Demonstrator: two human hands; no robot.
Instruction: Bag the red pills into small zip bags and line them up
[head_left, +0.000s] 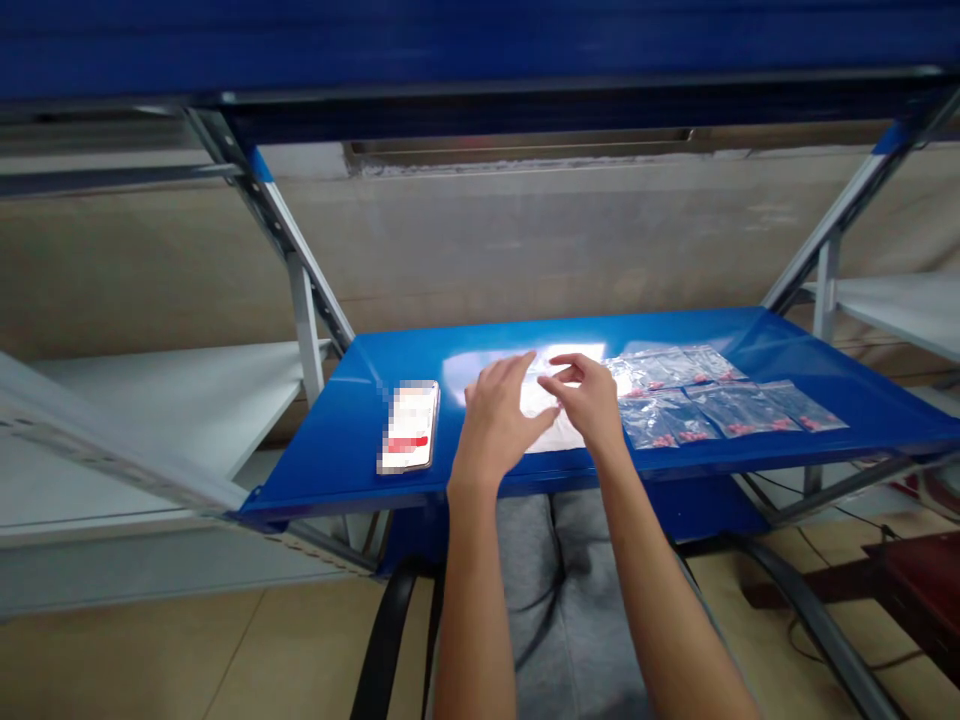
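Note:
Both of my hands hover over the middle of a blue shelf (352, 450). My left hand (499, 415) has its fingers stretched out flat above a clear plastic bag (551, 425) lying in the glare. My right hand (589, 395) sits just right of it, thumb and forefinger curled toward each other in a loose pinch over the same bag; whether they hold anything is hidden. To the right lie several small clear bags with pink pieces (705, 405) spread flat on the shelf.
A phone (409, 425) lies face up on the shelf's left part. White shelves (150, 400) flank the blue one on both sides. Metal frame struts (300, 270) rise at the back corners. Grey-trousered legs (555, 590) and black cables show below.

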